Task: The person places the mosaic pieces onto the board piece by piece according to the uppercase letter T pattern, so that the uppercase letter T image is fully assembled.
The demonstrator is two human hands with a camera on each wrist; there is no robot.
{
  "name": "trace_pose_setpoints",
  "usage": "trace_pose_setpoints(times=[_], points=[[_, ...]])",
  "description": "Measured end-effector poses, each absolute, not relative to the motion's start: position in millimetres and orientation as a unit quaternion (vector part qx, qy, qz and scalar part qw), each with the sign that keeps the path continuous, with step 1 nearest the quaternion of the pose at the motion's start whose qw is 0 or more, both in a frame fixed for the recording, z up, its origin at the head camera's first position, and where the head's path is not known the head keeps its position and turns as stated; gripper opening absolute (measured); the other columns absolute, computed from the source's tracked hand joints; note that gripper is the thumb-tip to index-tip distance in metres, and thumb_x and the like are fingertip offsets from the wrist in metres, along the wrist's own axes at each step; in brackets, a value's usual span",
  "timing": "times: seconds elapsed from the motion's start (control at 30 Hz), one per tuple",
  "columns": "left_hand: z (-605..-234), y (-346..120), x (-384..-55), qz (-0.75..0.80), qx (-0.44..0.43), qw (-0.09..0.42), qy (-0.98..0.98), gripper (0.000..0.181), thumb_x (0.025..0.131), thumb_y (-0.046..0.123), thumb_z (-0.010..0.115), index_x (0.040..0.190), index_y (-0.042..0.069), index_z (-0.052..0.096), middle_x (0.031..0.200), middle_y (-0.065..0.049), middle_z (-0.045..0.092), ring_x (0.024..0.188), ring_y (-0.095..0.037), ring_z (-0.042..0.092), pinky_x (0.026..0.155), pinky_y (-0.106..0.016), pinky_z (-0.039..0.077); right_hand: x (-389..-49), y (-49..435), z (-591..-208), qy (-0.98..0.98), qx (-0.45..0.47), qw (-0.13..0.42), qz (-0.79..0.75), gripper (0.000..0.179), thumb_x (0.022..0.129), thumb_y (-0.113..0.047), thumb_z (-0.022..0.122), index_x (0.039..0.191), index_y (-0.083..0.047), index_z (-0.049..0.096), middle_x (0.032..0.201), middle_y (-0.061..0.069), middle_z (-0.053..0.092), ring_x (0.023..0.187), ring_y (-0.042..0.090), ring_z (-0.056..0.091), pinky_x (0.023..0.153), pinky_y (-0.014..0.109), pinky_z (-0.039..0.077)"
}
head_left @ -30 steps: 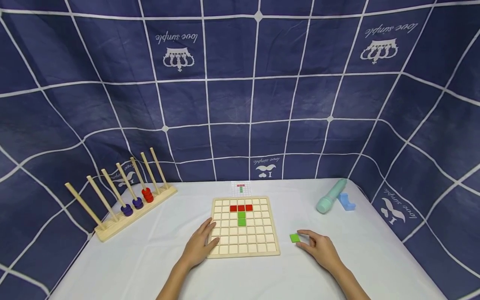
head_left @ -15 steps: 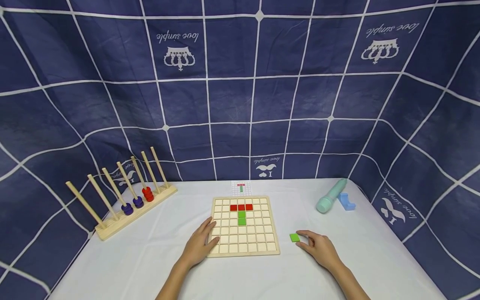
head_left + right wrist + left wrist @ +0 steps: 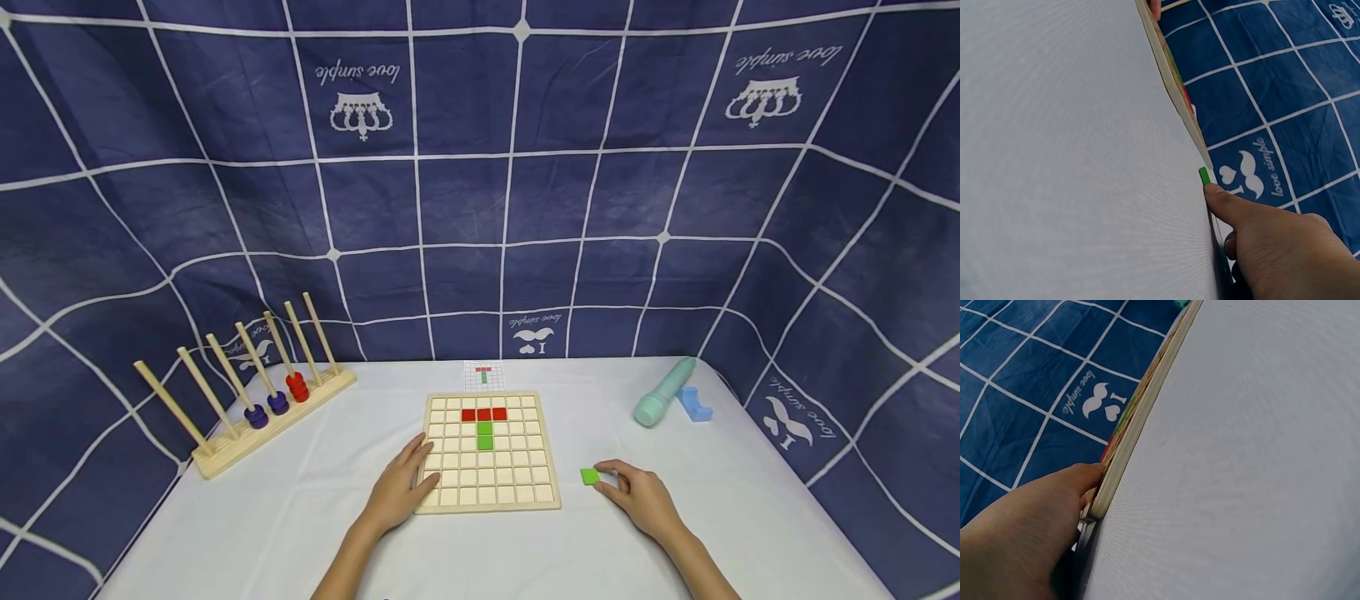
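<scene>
A square wooden grid board (image 3: pixel 517 492) lies flat on the white table, with a row of red square tiles (image 3: pixel 484 414) and two green square tiles (image 3: pixel 485 435) below it forming a T. My left hand (image 3: pixel 395 492) rests on the board's left side, thumb and fingertips over its rim. In the left wrist view the thumb of that hand (image 3: pixel 1029 515) touches the board's edge (image 3: pixel 1138 425). To the right of the board, my right hand (image 3: pixel 641 497) pinches a loose green square tile (image 3: pixel 589 476) between thumb and forefinger. This tile (image 3: pixel 1204 175) also sticks out past the fingertip in the right wrist view.
A pattern card (image 3: pixel 483 377) with a small red and green T lies behind the board. At the left stands a wooden peg rack (image 3: pixel 273 425) with purple and red rings. A teal torch-like cylinder (image 3: pixel 663 393) and a light blue piece (image 3: pixel 694 404) lie at the back right.
</scene>
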State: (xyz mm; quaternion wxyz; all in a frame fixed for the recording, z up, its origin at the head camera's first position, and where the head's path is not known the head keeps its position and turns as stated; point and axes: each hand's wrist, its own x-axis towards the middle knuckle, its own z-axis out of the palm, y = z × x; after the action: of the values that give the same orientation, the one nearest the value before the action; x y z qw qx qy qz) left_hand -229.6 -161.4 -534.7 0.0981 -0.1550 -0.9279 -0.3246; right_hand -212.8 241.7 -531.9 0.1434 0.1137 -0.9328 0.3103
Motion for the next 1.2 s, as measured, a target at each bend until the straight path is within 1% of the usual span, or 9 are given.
trace_pose_setpoints(times=[0.17,0.4,0.5,0.67,0.8,1.0,1.2], points=[[-537,-161,-230,-0.321,-0.163,0.110,-0.927,0.055,0.089,0.035,0.060,0.134,0.005,0.047,0.145,-0.013,0.033,0.126,-0.040,0.037,0.095,-0.059,0.034,-213,241,-532,-0.929,0.117,0.154,0.317,0.024,0.076,-0.025,0.076,0.098,-0.018,0.069,0.049,-0.017,0.033,0.041,0.000,0.027,0.039,0.018,0.027],[-536,-162,-230,-0.321,-0.155,0.102,-0.929,0.056,0.089,0.036,0.060,0.134,0.006,0.047,0.146,-0.012,0.032,0.127,-0.039,0.036,0.097,-0.058,0.033,-220,227,-537,-0.913,0.128,0.180,0.342,0.023,0.076,-0.026,0.076,0.097,-0.018,0.070,0.049,-0.015,0.032,0.041,-0.001,0.025,0.038,0.018,0.027],[-536,-162,-230,-0.320,-0.152,0.096,-0.930,0.056,0.089,0.037,0.059,0.135,0.006,0.046,0.147,-0.011,0.031,0.128,-0.039,0.035,0.098,-0.057,0.032,-224,214,-537,-0.907,0.141,0.180,0.355,0.024,0.076,-0.028,0.076,0.097,-0.018,0.070,0.049,-0.016,0.032,0.041,-0.002,0.024,0.037,0.018,0.026],[-534,-162,-230,-0.323,-0.152,0.089,-0.930,0.057,0.090,0.038,0.058,0.136,0.006,0.045,0.147,-0.011,0.030,0.128,-0.038,0.034,0.099,-0.057,0.031,-231,189,-535,-0.900,0.155,0.161,0.374,0.026,0.077,-0.029,0.075,0.099,-0.017,0.069,0.049,-0.016,0.033,0.041,-0.001,0.026,0.038,0.018,0.026],[-534,-161,-229,-0.324,-0.152,0.086,-0.930,0.058,0.090,0.040,0.057,0.136,0.006,0.045,0.147,-0.011,0.030,0.128,-0.039,0.034,0.099,-0.058,0.031,-235,169,-534,-0.897,0.164,0.157,0.379,0.027,0.077,-0.029,0.074,0.100,-0.016,0.069,0.049,-0.016,0.033,0.041,0.000,0.026,0.038,0.018,0.026],[-533,-161,-229,-0.321,-0.152,0.087,-0.931,0.058,0.090,0.041,0.056,0.136,0.007,0.045,0.147,-0.011,0.030,0.128,-0.039,0.035,0.098,-0.058,0.031,-242,140,-535,-0.893,0.189,0.166,0.373,0.026,0.078,-0.031,0.073,0.100,-0.017,0.068,0.049,-0.017,0.033,0.041,-0.002,0.025,0.037,0.017,0.025],[-534,-162,-229,-0.320,-0.153,0.090,-0.931,0.057,0.090,0.039,0.057,0.135,0.006,0.045,0.147,-0.011,0.031,0.127,-0.039,0.035,0.098,-0.057,0.032,-248,116,-533,-0.897,0.187,0.184,0.354,0.028,0.079,-0.036,0.071,0.100,-0.018,0.067,0.050,-0.016,0.034,0.041,-0.002,0.026,0.038,0.018,0.025]])
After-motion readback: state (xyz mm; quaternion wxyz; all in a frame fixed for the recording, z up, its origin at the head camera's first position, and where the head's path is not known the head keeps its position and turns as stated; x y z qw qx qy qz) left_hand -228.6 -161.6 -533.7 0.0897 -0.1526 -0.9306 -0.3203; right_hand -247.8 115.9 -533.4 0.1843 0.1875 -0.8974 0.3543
